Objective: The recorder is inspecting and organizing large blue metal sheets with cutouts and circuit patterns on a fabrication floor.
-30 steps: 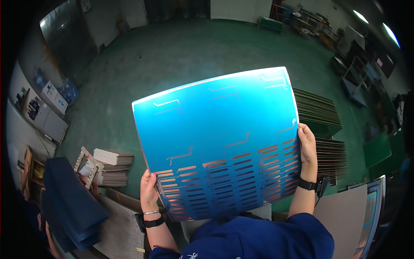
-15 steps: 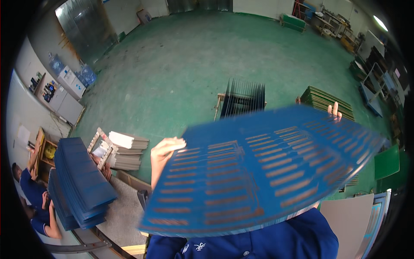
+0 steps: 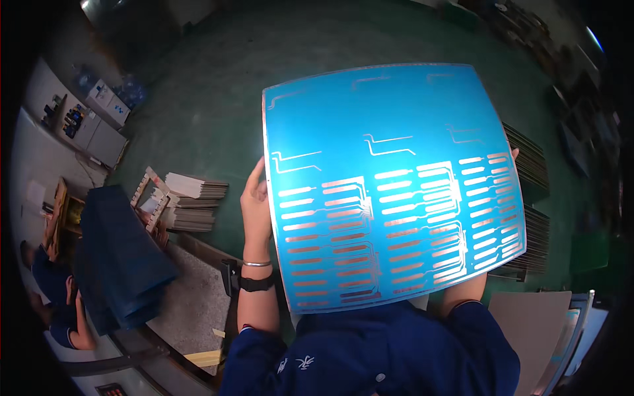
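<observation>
The large blue sheet with copper-coloured tracks is held up in the air in front of the person, above the green floor. The left hand grips its left edge at about 9 o'clock of the sheet, fingers closed around the rim. The right hand is at 3 o'clock, almost fully hidden behind the sheet; only a fingertip shows, so its grip I cannot tell. At 9 o'clock from the left hand lies a stack of boards.
</observation>
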Demonstrator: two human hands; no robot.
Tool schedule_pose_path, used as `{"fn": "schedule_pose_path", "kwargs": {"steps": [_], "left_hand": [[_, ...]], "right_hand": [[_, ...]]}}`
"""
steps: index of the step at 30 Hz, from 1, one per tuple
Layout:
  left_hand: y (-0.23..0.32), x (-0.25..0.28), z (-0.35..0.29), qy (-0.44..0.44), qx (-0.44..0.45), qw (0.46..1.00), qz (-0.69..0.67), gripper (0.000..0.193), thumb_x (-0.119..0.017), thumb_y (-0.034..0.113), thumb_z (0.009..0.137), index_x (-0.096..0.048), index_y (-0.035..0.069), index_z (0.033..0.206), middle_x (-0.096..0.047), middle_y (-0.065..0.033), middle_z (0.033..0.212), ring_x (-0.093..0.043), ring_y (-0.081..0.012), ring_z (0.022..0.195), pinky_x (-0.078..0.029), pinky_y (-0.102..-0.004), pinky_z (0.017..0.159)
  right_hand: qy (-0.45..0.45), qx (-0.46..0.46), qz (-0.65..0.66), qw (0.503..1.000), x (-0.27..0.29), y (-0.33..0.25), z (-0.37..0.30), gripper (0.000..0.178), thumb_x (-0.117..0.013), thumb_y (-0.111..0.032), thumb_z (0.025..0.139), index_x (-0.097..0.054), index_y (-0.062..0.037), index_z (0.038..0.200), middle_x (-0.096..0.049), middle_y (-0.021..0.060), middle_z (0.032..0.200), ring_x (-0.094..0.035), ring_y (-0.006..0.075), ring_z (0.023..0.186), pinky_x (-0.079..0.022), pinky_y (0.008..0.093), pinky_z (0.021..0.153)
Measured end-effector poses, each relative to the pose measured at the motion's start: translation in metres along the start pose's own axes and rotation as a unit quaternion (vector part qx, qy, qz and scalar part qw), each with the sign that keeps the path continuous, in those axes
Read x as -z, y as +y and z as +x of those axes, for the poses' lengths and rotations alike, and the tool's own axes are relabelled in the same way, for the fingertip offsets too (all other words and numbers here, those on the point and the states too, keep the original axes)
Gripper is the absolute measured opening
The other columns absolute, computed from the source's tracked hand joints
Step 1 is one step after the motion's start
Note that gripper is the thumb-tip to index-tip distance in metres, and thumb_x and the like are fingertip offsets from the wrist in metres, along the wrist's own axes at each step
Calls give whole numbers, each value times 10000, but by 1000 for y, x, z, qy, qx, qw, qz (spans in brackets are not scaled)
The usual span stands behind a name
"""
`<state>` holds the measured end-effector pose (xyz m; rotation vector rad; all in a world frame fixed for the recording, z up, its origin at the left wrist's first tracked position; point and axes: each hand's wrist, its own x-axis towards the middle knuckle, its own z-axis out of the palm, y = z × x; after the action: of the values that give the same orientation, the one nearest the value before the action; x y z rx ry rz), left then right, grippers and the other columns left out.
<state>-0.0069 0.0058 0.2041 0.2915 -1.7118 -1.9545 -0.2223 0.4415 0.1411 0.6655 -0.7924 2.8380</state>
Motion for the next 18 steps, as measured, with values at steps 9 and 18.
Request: {"fn": "schedule_pose_path", "kwargs": {"steps": [9,18], "left_hand": [[-3,-11,-20,-79,198,902,-376,473,-307,292,974,-263,42,1374,-462,-135,1281,-505,-247,1140,-480,-364,913],[-68,16,-27,-14,230,920,-317,365,-317,218,977,-367,79,1310,-484,-127,1253,-545,-256,1070,-506,-413,879]], "right_hand": [[25,-15,4,1000,-15,5,-16,376,-342,-320,965,-490,-49,1179,-487,143,1263,-466,246,1168,-413,393,953],[71,-32,1,997,-36,1,-43,403,-328,-336,968,-478,-35,1191,-480,143,1267,-464,245,1166,-403,387,960]]}}
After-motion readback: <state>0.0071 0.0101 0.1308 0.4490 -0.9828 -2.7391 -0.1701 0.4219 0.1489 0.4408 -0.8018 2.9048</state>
